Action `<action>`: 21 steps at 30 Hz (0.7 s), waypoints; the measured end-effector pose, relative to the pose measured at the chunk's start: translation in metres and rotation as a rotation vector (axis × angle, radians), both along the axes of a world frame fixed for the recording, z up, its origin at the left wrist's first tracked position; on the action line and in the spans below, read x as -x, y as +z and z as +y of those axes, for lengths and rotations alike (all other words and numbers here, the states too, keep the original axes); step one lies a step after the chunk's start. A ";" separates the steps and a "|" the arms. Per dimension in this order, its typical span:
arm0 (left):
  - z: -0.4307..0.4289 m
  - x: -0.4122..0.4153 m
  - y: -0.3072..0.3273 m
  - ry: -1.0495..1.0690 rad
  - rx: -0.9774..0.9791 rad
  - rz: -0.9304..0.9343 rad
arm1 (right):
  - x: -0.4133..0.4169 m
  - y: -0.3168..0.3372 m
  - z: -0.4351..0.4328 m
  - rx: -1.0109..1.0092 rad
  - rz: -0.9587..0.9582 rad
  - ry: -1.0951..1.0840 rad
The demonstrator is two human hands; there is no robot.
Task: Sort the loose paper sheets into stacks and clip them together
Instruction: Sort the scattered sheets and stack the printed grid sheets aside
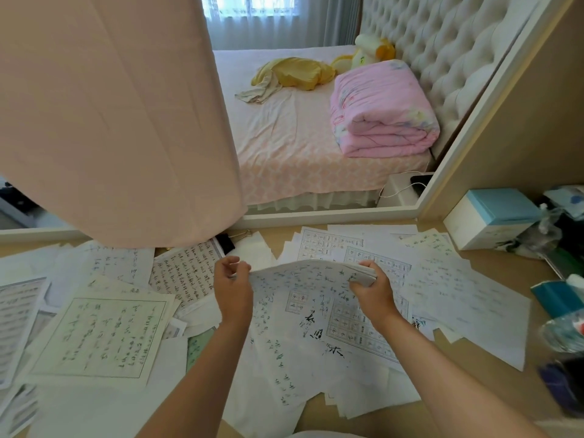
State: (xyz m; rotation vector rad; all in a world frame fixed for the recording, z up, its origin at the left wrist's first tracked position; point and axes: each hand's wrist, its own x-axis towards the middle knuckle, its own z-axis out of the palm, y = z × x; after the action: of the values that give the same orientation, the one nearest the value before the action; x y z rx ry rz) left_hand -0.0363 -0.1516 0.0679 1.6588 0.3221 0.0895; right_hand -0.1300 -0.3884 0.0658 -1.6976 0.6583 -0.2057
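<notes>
Several loose handwritten sheets (104,336) cover the wooden desk (493,263). Both hands hold up a small bundle of sheets (303,273) above the pile. My left hand (232,286) pinches the bundle's left edge. My right hand (371,287) grips its right edge, where the layered paper ends show. A black binder clip (226,243) lies at the back of the desk, just behind the left hand, partly under the hanging cloth.
A pink cloth (120,115) hangs down over the desk's back left. A teal and white box (493,216) stands at the right, with bottles and bags (565,330) along the right edge. A mirror (316,121) behind the desk shows a bed.
</notes>
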 end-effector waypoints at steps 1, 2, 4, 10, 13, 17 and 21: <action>0.001 -0.002 0.000 0.007 -0.001 0.002 | -0.002 -0.002 -0.001 -0.002 -0.004 0.006; 0.002 -0.005 0.001 0.007 -0.003 -0.007 | -0.005 -0.004 -0.003 0.002 -0.012 0.005; 0.006 -0.008 0.002 -0.012 -0.039 -0.026 | -0.007 -0.005 -0.006 0.018 -0.017 0.032; 0.014 -0.009 0.011 -0.327 -0.484 -0.250 | -0.012 -0.018 -0.018 -0.097 0.072 0.064; 0.028 -0.020 0.009 -0.416 -0.846 -0.348 | -0.019 -0.018 -0.027 -0.105 0.085 0.096; 0.034 -0.036 0.024 -0.366 -1.200 -0.296 | -0.031 0.000 -0.033 -0.079 0.059 0.196; 0.002 -0.048 0.056 -0.260 -1.409 -0.433 | -0.044 0.017 -0.041 -0.045 0.062 0.307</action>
State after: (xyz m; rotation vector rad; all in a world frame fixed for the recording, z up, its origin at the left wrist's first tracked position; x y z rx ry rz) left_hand 0.0112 -0.1493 0.1244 2.9614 -0.4220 0.5685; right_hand -0.0857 -0.4295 0.0827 -1.7419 0.4355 0.0786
